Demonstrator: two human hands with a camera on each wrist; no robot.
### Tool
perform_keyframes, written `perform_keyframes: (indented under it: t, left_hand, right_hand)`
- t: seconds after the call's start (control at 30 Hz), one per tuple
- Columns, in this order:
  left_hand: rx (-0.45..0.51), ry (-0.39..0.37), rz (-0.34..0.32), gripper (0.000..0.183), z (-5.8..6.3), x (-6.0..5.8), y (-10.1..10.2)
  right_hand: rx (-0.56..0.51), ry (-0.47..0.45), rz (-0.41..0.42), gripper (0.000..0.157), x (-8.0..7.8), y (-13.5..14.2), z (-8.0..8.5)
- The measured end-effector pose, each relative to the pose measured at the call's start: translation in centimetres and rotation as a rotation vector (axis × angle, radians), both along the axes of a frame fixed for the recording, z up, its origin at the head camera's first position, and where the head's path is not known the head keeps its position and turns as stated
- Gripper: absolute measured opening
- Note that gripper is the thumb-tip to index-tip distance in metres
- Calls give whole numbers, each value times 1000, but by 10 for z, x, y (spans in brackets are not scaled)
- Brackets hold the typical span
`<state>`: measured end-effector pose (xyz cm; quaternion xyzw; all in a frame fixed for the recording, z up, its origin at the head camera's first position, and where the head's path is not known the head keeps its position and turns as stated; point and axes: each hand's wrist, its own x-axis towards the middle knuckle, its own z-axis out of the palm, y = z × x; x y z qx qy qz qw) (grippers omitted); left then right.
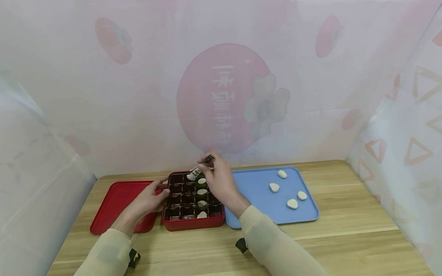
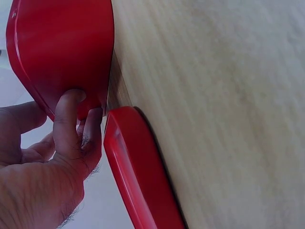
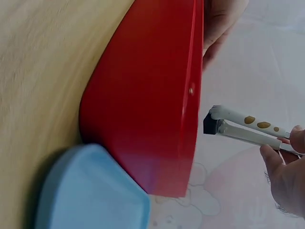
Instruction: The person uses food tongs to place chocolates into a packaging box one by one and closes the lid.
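A red box (image 1: 195, 224) with a dark, divided insert stands in the middle; pale rounded pieces (image 1: 201, 192) fill one column of its compartments. My left hand (image 1: 150, 202) rests against the box's left side, its fingertips touching the red wall (image 2: 71, 38). My right hand (image 1: 221, 181) grips white tongs (image 3: 252, 125) with brown spots, held slanting over the back rows. At the tongs' tips, in the right wrist view, is a small black shape (image 3: 209, 125); whether the tongs pinch it I cannot tell. The right hand hides part of the box's right column.
To the right, a blue tray (image 1: 250, 197) holds several pale pieces (image 1: 292, 203), spread over its right half. A red lid-like tray (image 1: 121, 199) lies left of the box, partly under the left hand. A printed cloth (image 1: 154, 95) hangs behind the wooden table (image 1: 184, 264).
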<state>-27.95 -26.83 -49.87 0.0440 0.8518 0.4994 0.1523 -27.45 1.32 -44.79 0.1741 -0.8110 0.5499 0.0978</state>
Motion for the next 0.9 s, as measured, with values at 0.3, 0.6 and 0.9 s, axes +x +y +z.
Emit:
perform_keyframes:
  t: [0.3,0.6,0.9]
  left_hand:
    - [4,3,-1,66,0,0,1]
    - [-9,0,0,66,-1,-1,1]
    - [-15,-7,3,67,0,1,2]
  right_hand:
    - [-127,-109,36,15,-7,-5,-11]
    - [-206,-179,75,16,-11,-4,-20]
    - [-206,-146,60,18,-2,12,-8]
